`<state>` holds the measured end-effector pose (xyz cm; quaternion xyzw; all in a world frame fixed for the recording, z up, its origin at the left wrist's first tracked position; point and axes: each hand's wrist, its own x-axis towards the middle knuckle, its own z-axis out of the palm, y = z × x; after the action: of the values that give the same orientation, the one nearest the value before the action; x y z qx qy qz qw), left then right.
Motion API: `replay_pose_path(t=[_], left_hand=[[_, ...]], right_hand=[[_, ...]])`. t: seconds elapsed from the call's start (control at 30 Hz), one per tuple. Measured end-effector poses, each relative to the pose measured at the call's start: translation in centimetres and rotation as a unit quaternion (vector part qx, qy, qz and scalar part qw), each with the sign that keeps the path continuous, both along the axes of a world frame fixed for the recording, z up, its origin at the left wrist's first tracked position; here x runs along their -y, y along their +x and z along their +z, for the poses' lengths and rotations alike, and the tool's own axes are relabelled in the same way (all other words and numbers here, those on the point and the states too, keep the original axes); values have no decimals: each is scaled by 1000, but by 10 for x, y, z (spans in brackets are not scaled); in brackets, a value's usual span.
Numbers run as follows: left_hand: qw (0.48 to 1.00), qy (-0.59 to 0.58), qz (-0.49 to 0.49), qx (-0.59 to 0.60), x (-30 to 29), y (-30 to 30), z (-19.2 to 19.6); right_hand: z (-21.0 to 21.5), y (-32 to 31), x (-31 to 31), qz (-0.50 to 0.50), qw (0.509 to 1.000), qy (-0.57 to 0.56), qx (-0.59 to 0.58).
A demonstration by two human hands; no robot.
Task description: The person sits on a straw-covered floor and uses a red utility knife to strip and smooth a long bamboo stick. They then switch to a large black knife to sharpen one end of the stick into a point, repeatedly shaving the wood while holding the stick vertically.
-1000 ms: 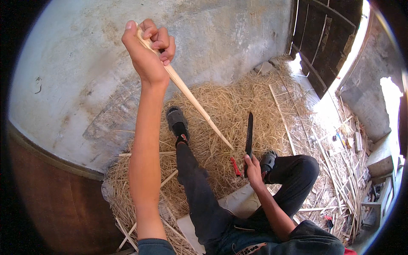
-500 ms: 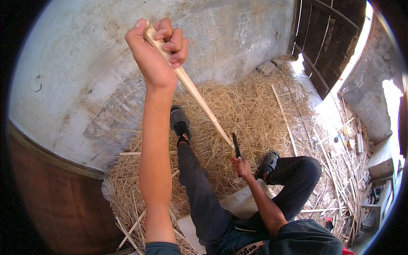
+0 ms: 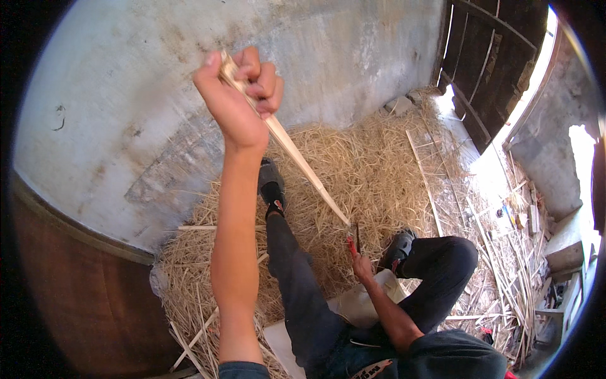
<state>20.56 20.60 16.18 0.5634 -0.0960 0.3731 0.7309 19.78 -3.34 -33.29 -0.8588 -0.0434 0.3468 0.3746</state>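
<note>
Raised high in front of the wall, my left hand [image 3: 238, 104] is closed round the upper end of a long, pale strip of split wood or bamboo [image 3: 297, 155]. The strip slants down to the right, its lower end close to a dark-bladed knife [image 3: 358, 234]. My right hand [image 3: 363, 268] grips that knife low down, in front of my bent right knee. Something red [image 3: 351, 245] shows at the handle. Whether blade and strip touch, I cannot tell.
Straw-like shavings [image 3: 372, 164] cover the floor around my shoes. Long thin strips [image 3: 499, 265] lie at the right. A stained wall [image 3: 145, 82] rises ahead, a dark plank door [image 3: 486, 69] stands at the far right, and a brown panel [image 3: 88, 284] at the left.
My left hand has come down slightly with the strip. The knife has moved down a little and its blade has turned, now beside the strip's lower tip.
</note>
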Motion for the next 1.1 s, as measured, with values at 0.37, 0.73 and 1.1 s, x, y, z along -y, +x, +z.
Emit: replay_pose_path(t=[0.37, 0.73, 1.1], left_hand=[[999, -23, 29, 34, -13, -28, -8], [998, -26, 13, 59, -2, -55, -18], [994, -85, 35, 58, 17, -35, -11]], right_hand=[[11, 31, -22, -152, 903, 400, -25], [3, 53, -36, -21, 968, 222, 119], [-152, 36, 17, -14, 985, -83, 150]])
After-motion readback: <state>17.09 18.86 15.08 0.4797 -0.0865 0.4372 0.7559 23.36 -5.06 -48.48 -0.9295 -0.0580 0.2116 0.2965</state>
